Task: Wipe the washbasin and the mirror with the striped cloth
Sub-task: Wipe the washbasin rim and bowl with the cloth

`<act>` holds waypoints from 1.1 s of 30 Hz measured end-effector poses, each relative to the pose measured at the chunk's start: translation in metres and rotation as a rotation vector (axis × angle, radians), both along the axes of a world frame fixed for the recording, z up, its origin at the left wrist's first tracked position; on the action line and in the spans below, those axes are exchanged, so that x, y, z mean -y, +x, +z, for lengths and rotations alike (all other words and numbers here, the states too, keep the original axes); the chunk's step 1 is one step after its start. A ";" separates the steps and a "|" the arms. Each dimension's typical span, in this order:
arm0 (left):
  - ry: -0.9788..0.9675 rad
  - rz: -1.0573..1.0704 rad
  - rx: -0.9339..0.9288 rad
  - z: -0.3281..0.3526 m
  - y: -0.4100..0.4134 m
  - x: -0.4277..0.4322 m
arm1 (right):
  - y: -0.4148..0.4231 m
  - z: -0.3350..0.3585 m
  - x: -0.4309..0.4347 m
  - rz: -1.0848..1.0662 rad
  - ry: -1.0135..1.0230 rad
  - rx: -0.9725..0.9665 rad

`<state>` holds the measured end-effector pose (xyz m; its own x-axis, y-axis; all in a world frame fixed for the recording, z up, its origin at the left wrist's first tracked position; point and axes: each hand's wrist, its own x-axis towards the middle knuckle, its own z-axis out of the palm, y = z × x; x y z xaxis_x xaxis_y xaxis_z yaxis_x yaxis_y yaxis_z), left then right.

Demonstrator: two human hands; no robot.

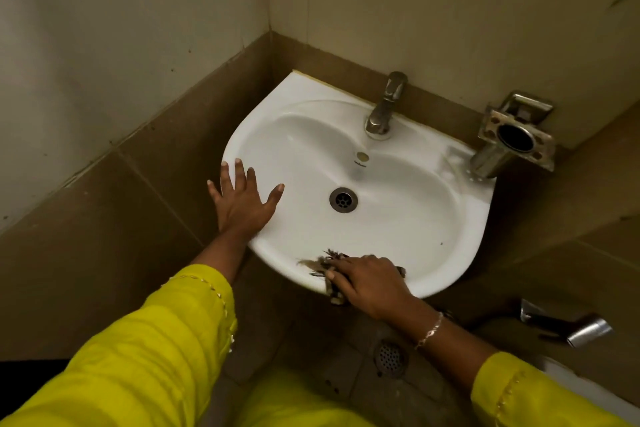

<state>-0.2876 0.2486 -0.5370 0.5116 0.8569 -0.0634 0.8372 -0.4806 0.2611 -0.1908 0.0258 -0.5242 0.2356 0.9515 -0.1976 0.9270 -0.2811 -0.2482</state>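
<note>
A white washbasin (408, 218) is fixed in the corner of brown-tiled walls, with a drain (343, 200) in its bowl and a metal tap (384, 107) at the back. My left hand (242, 204) lies flat with fingers spread on the basin's left rim. My right hand (367, 282) presses the striped cloth (320, 265) onto the front rim; most of the cloth is hidden under the hand, with frayed ends sticking out to the left. No mirror is in view.
A metal holder (512, 139) juts from the wall above the basin's right corner. Below right, a metal spray nozzle (571, 326) hangs by the wall. A floor drain (390, 357) sits under the basin. Yellow sleeves cover both my forearms.
</note>
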 end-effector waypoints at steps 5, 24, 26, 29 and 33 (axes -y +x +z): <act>0.072 -0.004 -0.023 -0.004 0.000 0.001 | 0.037 0.010 0.037 0.023 -0.023 0.108; 0.124 -0.016 0.011 -0.010 0.000 -0.002 | 0.208 0.006 0.000 0.341 -0.427 0.611; 0.136 -0.011 0.011 -0.012 0.001 -0.002 | 0.215 -0.001 -0.012 0.380 -0.398 0.632; 0.143 -0.008 0.013 -0.014 0.002 -0.002 | 0.209 0.003 -0.041 0.435 -0.379 0.719; 0.148 0.001 0.032 -0.013 0.001 -0.002 | 0.207 0.004 -0.076 0.618 -0.295 0.808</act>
